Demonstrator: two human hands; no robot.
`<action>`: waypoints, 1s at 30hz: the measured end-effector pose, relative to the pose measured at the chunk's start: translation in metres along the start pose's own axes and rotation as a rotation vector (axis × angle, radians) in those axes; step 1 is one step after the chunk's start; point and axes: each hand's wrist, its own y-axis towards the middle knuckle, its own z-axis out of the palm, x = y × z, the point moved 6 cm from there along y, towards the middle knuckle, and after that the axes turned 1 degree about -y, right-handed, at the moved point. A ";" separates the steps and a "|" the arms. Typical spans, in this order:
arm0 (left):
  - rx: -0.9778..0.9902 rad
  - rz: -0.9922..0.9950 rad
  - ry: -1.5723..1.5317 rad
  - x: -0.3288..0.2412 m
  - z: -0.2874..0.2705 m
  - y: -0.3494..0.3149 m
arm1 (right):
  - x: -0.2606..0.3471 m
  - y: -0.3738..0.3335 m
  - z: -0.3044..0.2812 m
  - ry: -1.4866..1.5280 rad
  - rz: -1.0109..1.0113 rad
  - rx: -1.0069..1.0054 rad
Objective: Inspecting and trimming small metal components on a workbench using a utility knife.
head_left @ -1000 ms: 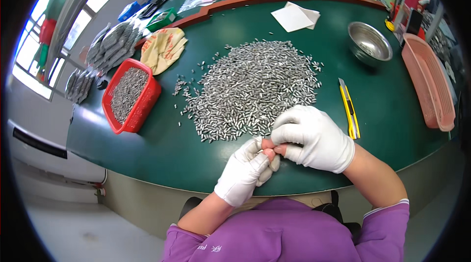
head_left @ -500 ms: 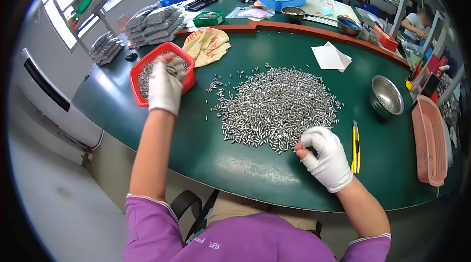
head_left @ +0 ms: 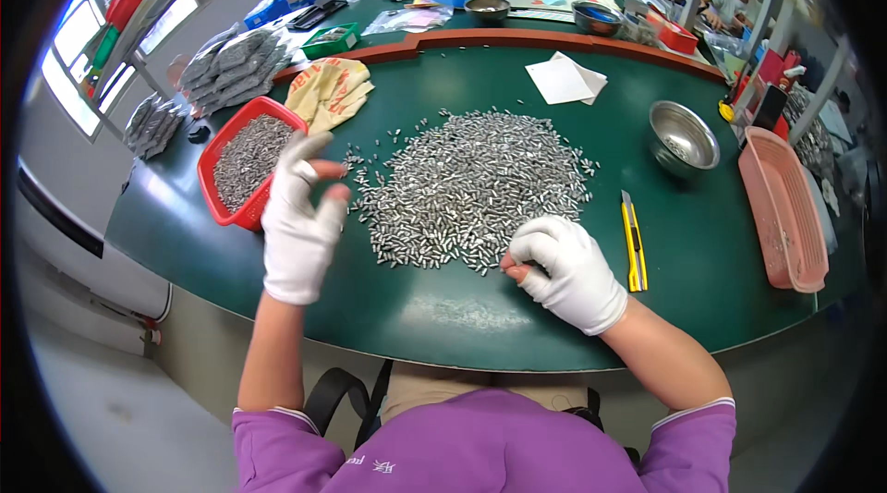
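A broad heap of small silvery metal pieces (head_left: 480, 183) lies in the middle of the green surface (head_left: 443, 327), with a few strays scattered off its left side. Both hands wear white gloves that leave some fingertips bare. The left hand (head_left: 300, 230) is raised beside the red basket (head_left: 251, 214), thumb and fingers spread well apart, with nothing visible in its grasp. More small grey pieces (head_left: 245, 160) fill that basket. The right hand (head_left: 565, 276) is at the heap's near right edge, its fingers curled and thumb drawn close to the index finger (whether a piece is pinched there, I cannot tell). To its right lies a yellow cutter (head_left: 636, 253), blade end pointing away from the person. Farther right are a metal bowl (head_left: 679, 165) and a long pink tray (head_left: 781, 206); two white sheets (head_left: 559, 82) overlap beyond the heap.
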 end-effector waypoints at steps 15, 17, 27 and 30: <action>0.367 -0.139 -0.482 -0.075 0.080 -0.080 | 0.032 -0.004 -0.002 0.043 -0.235 0.012; 0.290 -0.106 -0.389 -0.074 0.081 -0.084 | 0.034 0.002 -0.010 -0.095 -0.160 -0.008; 0.446 0.158 0.033 -0.095 0.095 -0.090 | -0.031 -0.084 -0.078 -0.882 0.795 -0.046; 0.469 0.152 0.039 -0.094 0.097 -0.091 | -0.037 -0.096 -0.085 -0.840 0.895 -0.117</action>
